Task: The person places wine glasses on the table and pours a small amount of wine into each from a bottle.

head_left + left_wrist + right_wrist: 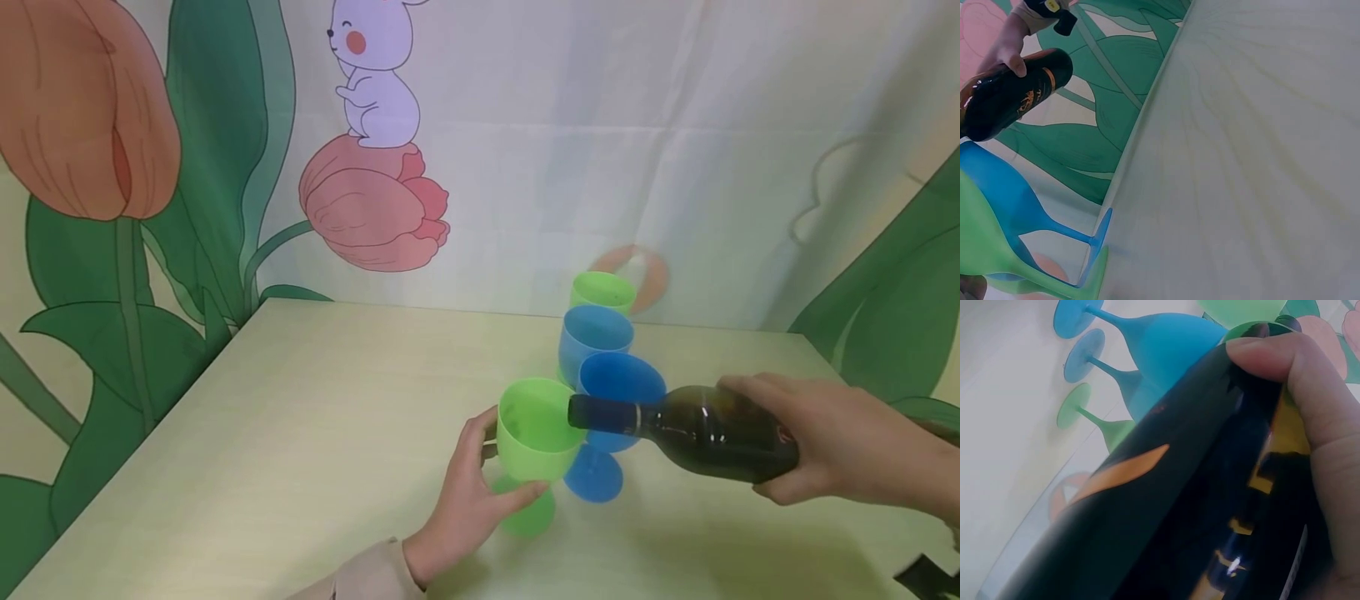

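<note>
In the head view my left hand (468, 496) holds a light green plastic goblet (528, 462) by its bowl, thumb at the front and fingers behind. My right hand (832, 446) grips a dark wine bottle (705, 433) around its body. The bottle lies nearly level, its neck pointing left and its mouth over the green goblet's rim. Gold markings show on the bottle (1019, 90) in the left wrist view. Just behind the green goblet stands a blue goblet (592, 477), partly covered by the bottle neck. No liquid shows at the bottle's mouth.
Farther back stand a lighter blue goblet (592, 346) and another green goblet (603, 287), in a row toward the table's far edge. The pale table (337, 400) ends at a hanging cloth (525, 167) printed with tulips and a white animal. A dark object (928, 577) shows at the lower right corner.
</note>
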### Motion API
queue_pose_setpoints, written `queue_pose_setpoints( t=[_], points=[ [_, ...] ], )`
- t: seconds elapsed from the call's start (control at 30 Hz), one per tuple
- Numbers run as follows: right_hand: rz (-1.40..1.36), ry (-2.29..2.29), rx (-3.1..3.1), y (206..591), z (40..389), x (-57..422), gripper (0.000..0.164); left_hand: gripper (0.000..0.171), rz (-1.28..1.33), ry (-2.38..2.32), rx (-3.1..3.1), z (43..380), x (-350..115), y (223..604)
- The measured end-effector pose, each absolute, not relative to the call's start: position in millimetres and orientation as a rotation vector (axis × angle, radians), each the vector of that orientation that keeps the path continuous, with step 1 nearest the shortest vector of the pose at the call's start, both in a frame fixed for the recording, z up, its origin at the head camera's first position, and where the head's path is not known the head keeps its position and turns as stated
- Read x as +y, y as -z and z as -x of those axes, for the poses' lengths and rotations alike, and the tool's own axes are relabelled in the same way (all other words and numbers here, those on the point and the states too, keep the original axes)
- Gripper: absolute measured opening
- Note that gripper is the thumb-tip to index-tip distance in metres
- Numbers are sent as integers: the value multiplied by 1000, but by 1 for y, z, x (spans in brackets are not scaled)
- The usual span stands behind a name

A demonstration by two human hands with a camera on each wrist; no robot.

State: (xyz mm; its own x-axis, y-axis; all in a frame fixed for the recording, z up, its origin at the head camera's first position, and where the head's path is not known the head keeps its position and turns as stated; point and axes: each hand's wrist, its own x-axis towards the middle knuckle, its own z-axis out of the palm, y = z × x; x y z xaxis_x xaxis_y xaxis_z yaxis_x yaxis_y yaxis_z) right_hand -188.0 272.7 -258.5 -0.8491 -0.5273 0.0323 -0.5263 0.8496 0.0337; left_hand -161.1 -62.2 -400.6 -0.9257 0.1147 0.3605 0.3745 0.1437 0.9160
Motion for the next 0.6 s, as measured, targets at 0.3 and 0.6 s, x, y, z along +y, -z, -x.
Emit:
queue_pose_setpoints(
  t=[0.3, 0.6],
  points=[
    [-824, 51, -3038, 255, 189, 271, 93, 82, 484, 1873, -2209, 161, -61, 400],
    [-823, 68, -3021, 252, 189, 270, 92, 83, 480, 1862, -2210, 162, -61, 402]
  ],
)
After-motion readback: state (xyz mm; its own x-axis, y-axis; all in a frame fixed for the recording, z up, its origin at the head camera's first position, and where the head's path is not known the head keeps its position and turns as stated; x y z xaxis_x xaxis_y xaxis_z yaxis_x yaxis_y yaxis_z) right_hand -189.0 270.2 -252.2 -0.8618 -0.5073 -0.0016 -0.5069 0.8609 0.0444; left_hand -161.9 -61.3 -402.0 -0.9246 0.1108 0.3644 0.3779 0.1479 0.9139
